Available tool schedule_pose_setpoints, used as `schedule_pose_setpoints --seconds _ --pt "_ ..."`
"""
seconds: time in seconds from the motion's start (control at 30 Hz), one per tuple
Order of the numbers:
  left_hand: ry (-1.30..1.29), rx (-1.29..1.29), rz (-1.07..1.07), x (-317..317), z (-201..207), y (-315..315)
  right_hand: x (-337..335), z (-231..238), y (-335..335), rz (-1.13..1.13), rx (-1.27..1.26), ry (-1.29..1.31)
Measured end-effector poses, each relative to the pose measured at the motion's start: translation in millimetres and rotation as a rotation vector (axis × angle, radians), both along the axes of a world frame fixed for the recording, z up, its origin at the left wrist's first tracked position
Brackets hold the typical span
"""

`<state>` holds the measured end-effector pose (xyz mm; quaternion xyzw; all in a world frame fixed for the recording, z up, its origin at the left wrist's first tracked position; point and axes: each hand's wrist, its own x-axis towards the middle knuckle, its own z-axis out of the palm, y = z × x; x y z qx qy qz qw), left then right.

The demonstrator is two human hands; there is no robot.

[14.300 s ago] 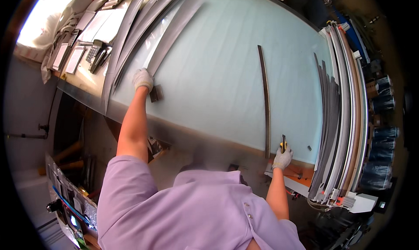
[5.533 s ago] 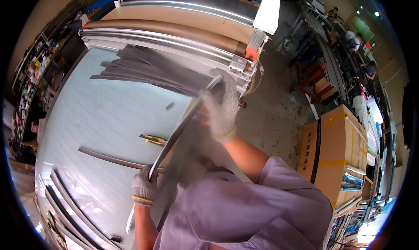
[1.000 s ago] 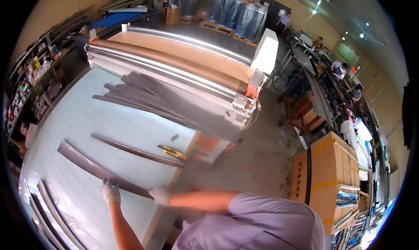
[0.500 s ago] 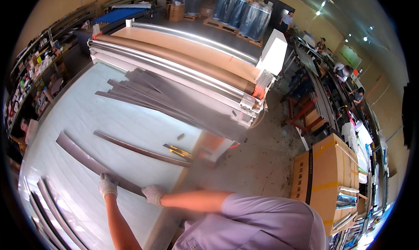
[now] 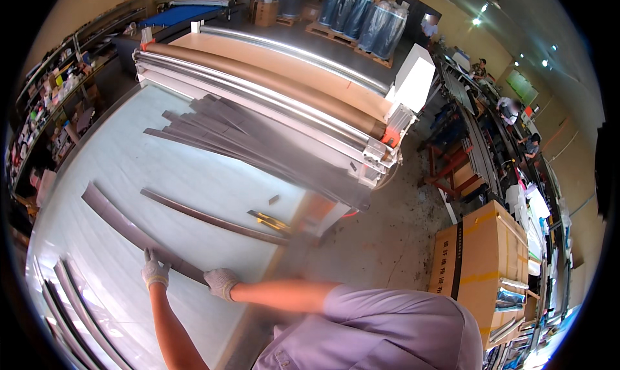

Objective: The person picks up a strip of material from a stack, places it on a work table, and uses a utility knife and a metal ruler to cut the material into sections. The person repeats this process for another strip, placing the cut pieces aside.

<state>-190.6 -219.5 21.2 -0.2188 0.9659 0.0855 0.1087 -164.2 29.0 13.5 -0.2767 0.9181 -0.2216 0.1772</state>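
seen from above, a person in a lilac shirt (image 5: pixel 387 318) leans over a wide pale-blue table (image 5: pixel 213 183), wearing light knitted gloves on both hands. a broad grey-brown strip (image 5: pixel 123 231) lies flat on the near part of the table, curving in this wide view from the upper left down to the person's hands. the left hand (image 5: pixel 155 271) rests at the strip's near edge, toward its lower end, with the fingers reaching forward onto it and the thumb held a little apart; it does not close around anything. the right hand (image 5: pixel 221 284) is at the strip's lower right end, its fingers curled in; whether they pinch that end or only press on it, i cannot tell.

just beyond, a narrower dark strip (image 5: pixel 210 216) lies roughly alongside, well clear of both hands. near its right end is a yellow and black utility knife (image 5: pixel 270 222), with a small grey scrap (image 5: pixel 274 199) a little farther off. at the far side of the table, a fanned pile of grey strips (image 5: pixel 239 141) lies before a long machine carrying a brown roll (image 5: pixel 271 82). more long dark strips (image 5: pixel 90 312) lie at the lower left, and to the right of the person stands a large cardboard box (image 5: pixel 475 267)
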Motion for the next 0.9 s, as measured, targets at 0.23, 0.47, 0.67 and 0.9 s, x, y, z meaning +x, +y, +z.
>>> schedule_pose_setpoints --seconds 0.23,0.47,0.67,0.9 --pt "-0.051 0.025 -0.007 -9.8 1.2 1.9 -0.5 -8.0 -0.3 0.002 -0.027 0.003" --pt "0.004 0.121 -0.026 -11.4 15.4 14.0 -3.7 -17.5 -8.1 -0.081 -0.045 -0.023" --pt "0.118 0.139 -0.015 -10.8 23.7 7.5 -12.6 -18.0 -16.9 0.008 0.028 -0.062" --pt "-0.052 0.117 0.014 -20.4 34.3 0.4 -5.8 -32.6 -21.5 0.004 -0.015 0.136"
